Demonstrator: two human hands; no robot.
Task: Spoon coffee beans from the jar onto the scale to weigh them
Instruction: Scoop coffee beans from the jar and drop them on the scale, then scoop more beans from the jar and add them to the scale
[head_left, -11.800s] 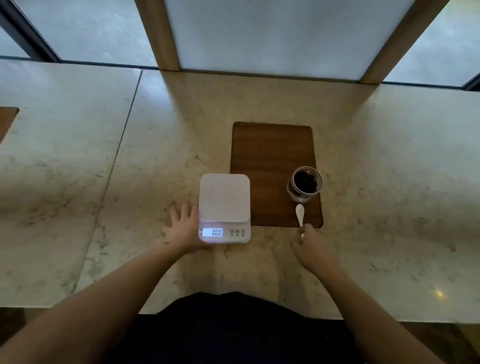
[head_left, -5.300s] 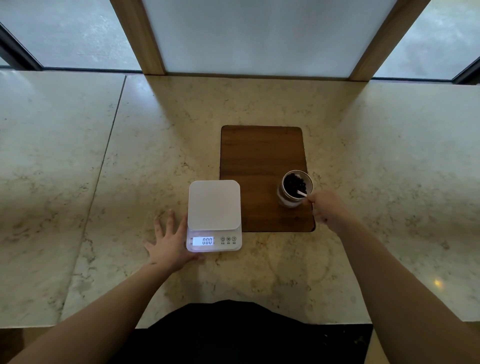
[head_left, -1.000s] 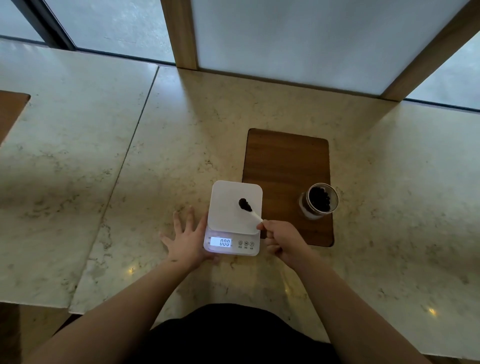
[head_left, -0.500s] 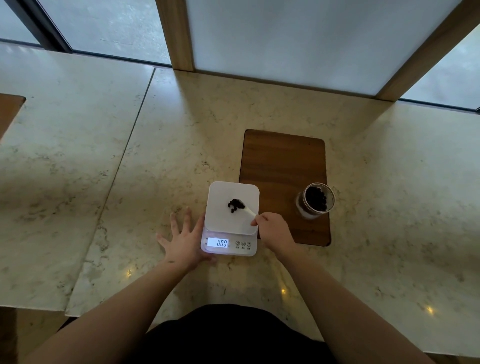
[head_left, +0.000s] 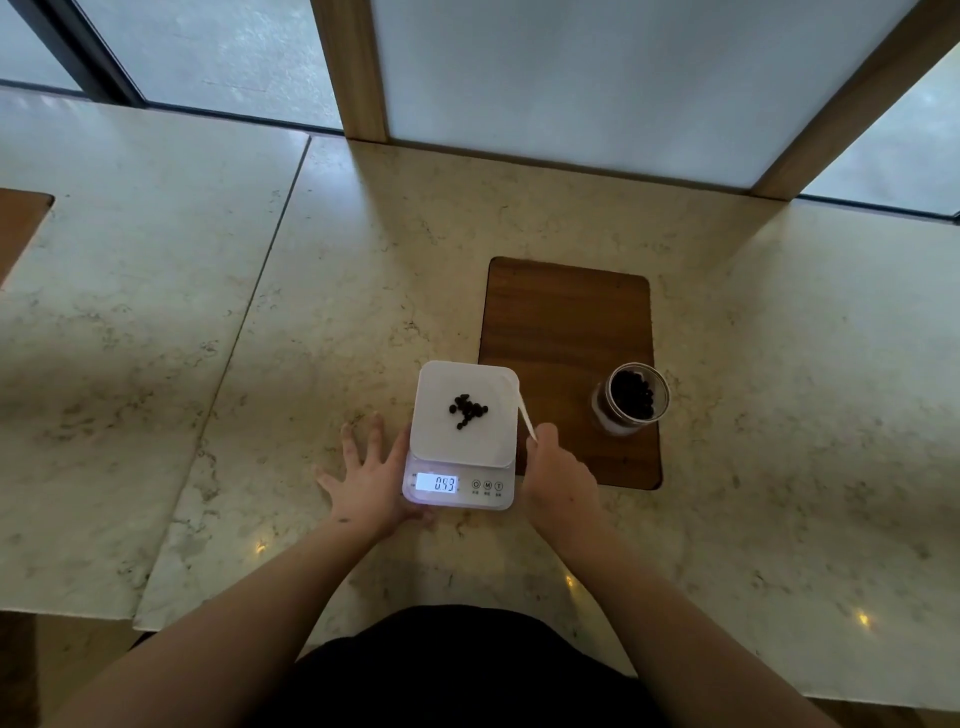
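Note:
A white digital scale (head_left: 447, 447) stands on the marble counter with a small heap of dark coffee beans (head_left: 467, 410) on its platform. Its lit display reads 043. My left hand (head_left: 371, 480) lies flat with spread fingers against the scale's left side. My right hand (head_left: 558, 475) grips a white spoon (head_left: 522, 410) just off the scale's right edge, its bowl up at the platform's far right corner. The open glass jar (head_left: 631, 400) with coffee beans stands to the right on a wooden board (head_left: 566, 322).
The marble counter (head_left: 208, 364) runs to a window wall at the back with wooden posts (head_left: 353, 67). A seam in the stone passes left of the scale. Another wooden inlay (head_left: 18, 228) shows at the far left edge. The counter's front edge is near my body.
The beans have been tipped off the spoon onto the scale, and the display went from 000 to 043. My right hand drew the spoon back to the scale's right edge.

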